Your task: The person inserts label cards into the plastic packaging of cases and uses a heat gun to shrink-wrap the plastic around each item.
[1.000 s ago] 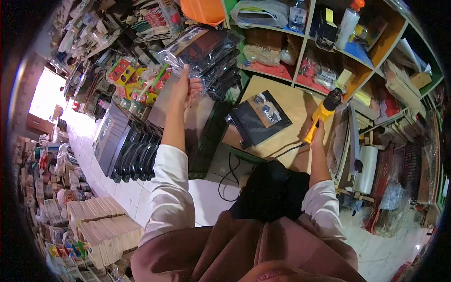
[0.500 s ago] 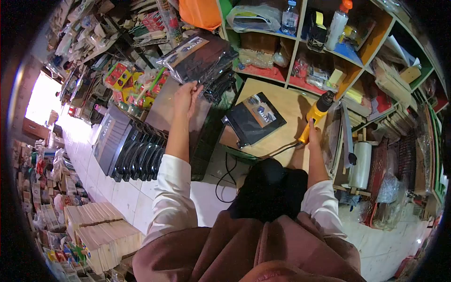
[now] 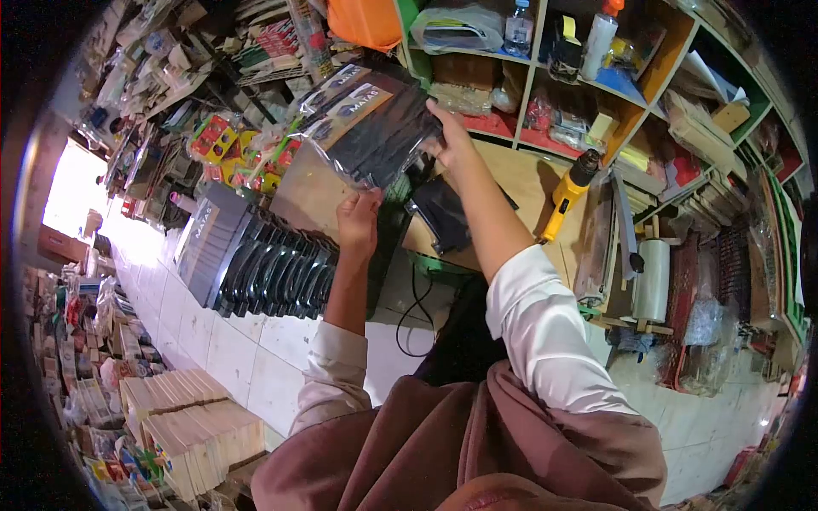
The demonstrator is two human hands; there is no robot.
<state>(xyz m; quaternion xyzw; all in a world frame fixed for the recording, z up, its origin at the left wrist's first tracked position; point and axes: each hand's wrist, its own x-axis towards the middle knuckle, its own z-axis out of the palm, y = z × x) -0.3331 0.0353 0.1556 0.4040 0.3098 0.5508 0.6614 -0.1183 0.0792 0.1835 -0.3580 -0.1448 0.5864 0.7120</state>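
R hand (image 3: 453, 143) now off yellow-and-black heat gun (image 3: 566, 200), clasping flat black plastic-wrapped pack (image 3: 375, 132) w/ L hand (image 3: 360, 223) pinching near edge: two-handed grip, pack up L of pale-wood bench (image 3: 521, 175).

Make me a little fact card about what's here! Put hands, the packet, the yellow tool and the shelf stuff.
Left hand: pinching the packet's lower edge
Right hand: at the packet's right edge, some fingers hidden
Packet: dark, in shiny clear wrap, label reading "MATAS"
Yellow tool: lying on the light wooden tabletop, black nozzle
Also on tabletop: another dark packet, partly behind the right arm
Shelf: clear bottle, white bottle with orange cap
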